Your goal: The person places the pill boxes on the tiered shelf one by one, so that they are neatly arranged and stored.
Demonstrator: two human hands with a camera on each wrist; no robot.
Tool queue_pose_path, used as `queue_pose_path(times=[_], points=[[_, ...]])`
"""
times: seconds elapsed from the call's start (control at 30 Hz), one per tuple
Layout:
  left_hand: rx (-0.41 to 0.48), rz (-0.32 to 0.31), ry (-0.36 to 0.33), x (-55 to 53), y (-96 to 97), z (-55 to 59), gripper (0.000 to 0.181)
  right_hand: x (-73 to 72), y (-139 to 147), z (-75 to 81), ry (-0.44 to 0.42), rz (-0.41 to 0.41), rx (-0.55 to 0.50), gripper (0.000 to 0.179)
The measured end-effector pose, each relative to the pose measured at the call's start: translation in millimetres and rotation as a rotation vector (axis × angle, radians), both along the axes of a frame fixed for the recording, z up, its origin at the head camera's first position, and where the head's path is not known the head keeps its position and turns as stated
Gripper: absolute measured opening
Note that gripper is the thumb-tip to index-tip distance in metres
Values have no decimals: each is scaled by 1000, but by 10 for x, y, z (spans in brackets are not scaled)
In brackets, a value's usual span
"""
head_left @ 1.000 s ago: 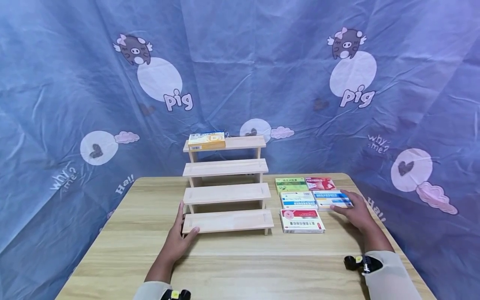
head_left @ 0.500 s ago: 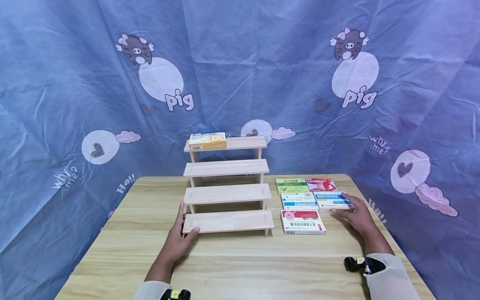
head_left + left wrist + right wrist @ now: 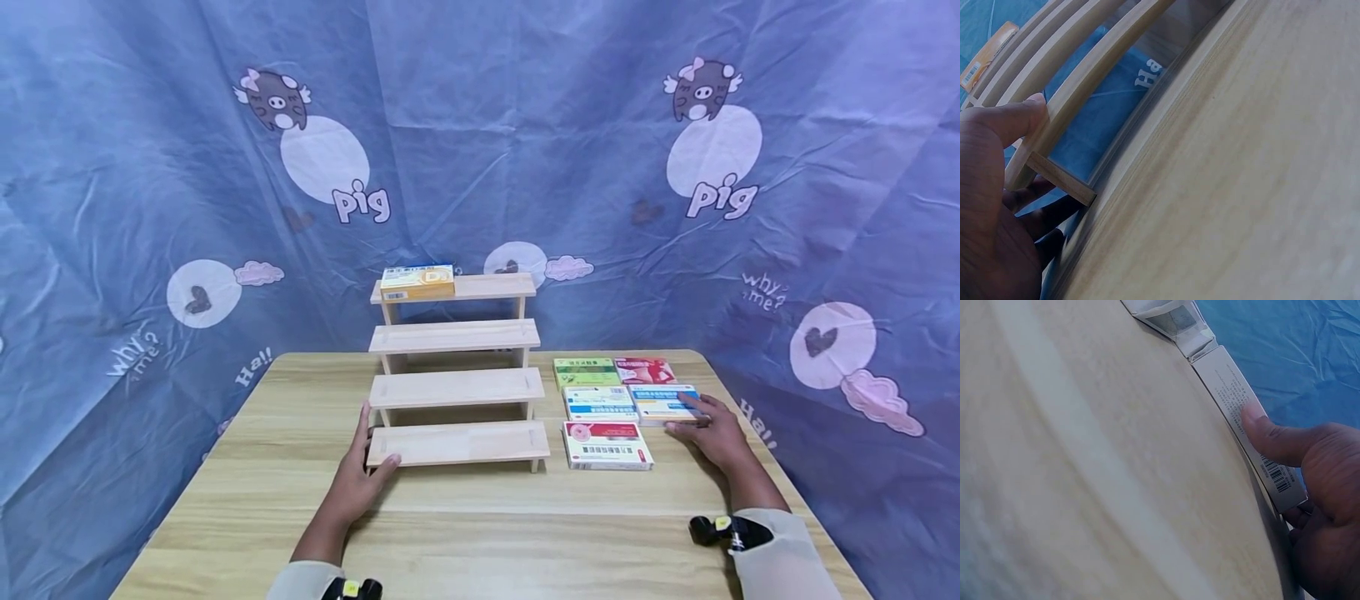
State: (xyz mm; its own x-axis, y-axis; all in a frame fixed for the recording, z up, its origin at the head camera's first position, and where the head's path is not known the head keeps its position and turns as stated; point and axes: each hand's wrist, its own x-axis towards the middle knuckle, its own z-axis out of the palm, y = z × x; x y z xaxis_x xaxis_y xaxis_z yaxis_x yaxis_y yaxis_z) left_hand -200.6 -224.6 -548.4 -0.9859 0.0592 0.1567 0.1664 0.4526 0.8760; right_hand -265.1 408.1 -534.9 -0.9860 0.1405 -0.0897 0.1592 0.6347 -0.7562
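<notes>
My left hand (image 3: pixel 356 467) holds the left end of a four-step wooden display rack (image 3: pixel 457 442). In the left wrist view, its thumb lies on the lowest step (image 3: pixel 1066 112) and the other fingers reach below and behind the end. At the right, my right hand (image 3: pixel 716 433) grips a blue-and-white medicine box (image 3: pixel 660 404) lying on the table. The right wrist view has the thumb pressed on the side of this box (image 3: pixel 1229 387) near its barcode; the other fingers are mostly hidden round its end. In the head view a fingertip lies over the box's top.
Beside the held box lies another blue-and-white box (image 3: pixel 600 403). Behind are a green box (image 3: pixel 587 372) and a red box (image 3: pixel 645 371); a red-and-white box (image 3: pixel 607 446) is in front. An orange-and-white box (image 3: pixel 417 283) sits on the top step. Blue cloth (image 3: pixel 465 125) hangs behind the table (image 3: pixel 525 542).
A finger of my right hand has shifted from the box's far right corner onto its top. The left hand stays on the rack, and the boxes keep their layout.
</notes>
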Motion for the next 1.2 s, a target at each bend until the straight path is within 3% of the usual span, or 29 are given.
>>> queue_pose_path(times=[0.4, 1.2], points=[[-3, 13, 11, 17, 14, 16, 108, -22, -28, -47, 49, -20, 44, 83], [-8, 14, -6, 9, 20, 14, 109, -8, -55, -64, 30, -97, 0, 76]])
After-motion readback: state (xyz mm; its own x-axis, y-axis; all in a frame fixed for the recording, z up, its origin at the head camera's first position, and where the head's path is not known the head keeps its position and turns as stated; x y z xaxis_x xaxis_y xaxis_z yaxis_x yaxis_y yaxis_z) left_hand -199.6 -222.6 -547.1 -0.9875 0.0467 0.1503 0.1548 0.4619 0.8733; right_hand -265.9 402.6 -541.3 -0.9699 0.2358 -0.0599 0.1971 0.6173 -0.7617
